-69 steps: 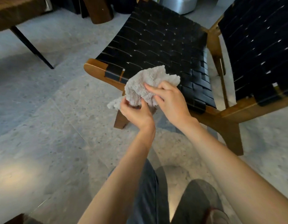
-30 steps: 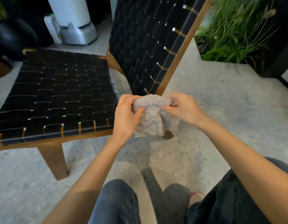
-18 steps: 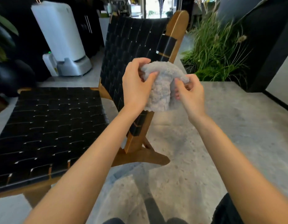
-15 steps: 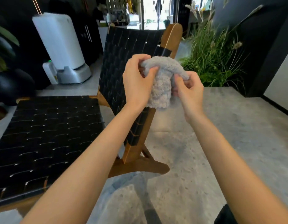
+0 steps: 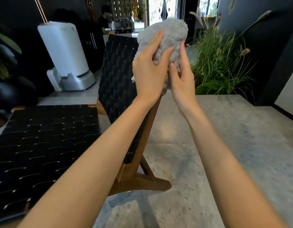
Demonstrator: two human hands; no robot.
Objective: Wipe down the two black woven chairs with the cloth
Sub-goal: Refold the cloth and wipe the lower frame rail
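A fluffy grey cloth (image 5: 168,32) is draped over the top right corner of a black woven chair's upright backrest (image 5: 117,79). My left hand (image 5: 149,69) presses flat on the cloth from the left with fingers spread over it. From the right, my right hand (image 5: 182,76) grips the cloth's hanging part. The chair has a brown wooden frame and leg (image 5: 137,180). A black woven seat (image 5: 42,145) fills the lower left; I cannot tell whether it belongs to the same chair. The backrest's top rail is hidden under the cloth and hands.
A white appliance on a grey base (image 5: 66,56) stands behind the chairs at the left. Tall green grass plants (image 5: 219,63) grow at the right. A dark round object (image 5: 12,91) sits at the far left. Grey speckled stone floor (image 5: 224,145) spreads to the right.
Both hands lifted the cloth from beside the seat's front edge up to the top of the backrest. My view rose with it. My left hand has flattened over the cloth.
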